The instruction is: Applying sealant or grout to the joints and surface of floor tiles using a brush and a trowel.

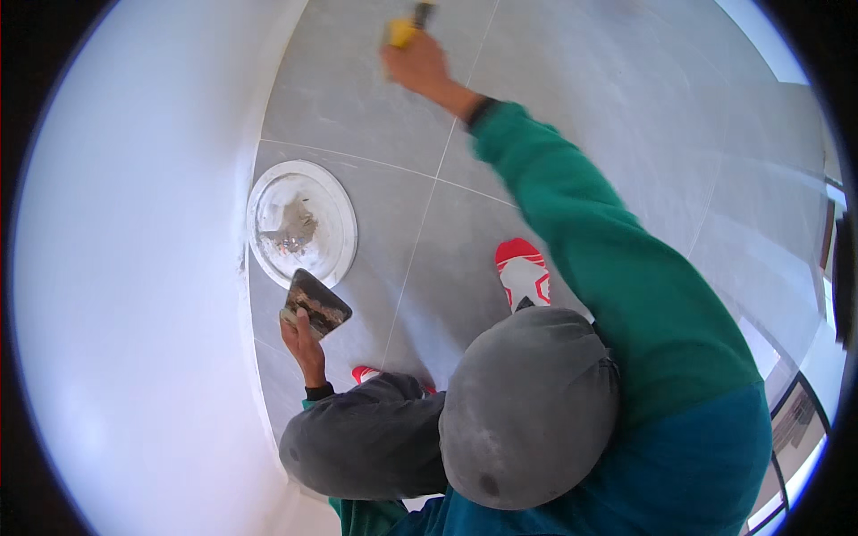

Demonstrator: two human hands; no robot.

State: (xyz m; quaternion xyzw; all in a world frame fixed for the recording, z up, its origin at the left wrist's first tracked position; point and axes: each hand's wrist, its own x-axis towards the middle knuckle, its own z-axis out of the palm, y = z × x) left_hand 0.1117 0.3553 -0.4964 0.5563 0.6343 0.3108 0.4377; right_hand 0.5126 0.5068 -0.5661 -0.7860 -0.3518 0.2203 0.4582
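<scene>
In my left hand (303, 339) is a dark, flat, square-cornered plate (320, 302) with brown patches on its face. My thumb presses on its near edge, and its far corner overlaps the rim of a round white tray (348, 234). Grey, crumbly material (295, 230) lies in the middle of that tray. My right arm stretches far ahead, with my right hand (420, 64) closed around a yellow tool (404, 34) that has a dark end. Motion blurs that tool, so its exact kind cannot be made out.
A white wall (134, 268) rises along my left, close beside the tray. Grey floor tiles (384, 125) with pale joints spread ahead and to the right. My bent knees (527, 411) and red-and-white socked or shod feet (524, 272) are below me. Dark-framed panes (795, 429) stand at the far right.
</scene>
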